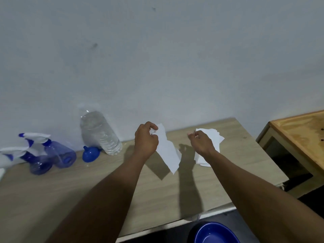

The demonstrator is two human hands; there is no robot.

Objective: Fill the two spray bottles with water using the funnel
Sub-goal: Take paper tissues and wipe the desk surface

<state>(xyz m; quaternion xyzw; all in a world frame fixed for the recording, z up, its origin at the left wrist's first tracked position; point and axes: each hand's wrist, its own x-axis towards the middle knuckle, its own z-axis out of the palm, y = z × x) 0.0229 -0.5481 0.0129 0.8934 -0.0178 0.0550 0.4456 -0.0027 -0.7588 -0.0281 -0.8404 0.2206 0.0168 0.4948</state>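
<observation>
Two blue see-through spray bottles (59, 152) (37, 163) with white trigger heads stand at the table's far left. A blue funnel (90, 153) lies on its side beside a clear water bottle (100, 133) that stands by the wall. My left hand (146, 140) pinches a white paper tissue (168, 151) and holds it above the table, where it hangs down. My right hand (201, 142) hovers with loosely curled fingers over a stack of white tissues (213, 135) and holds nothing that I can see.
The light wooden table (70, 190) stands against a pale wall. A blue basin (214, 233) sits on the dark floor below the table's near edge. A second wooden table (301, 130) stands to the right.
</observation>
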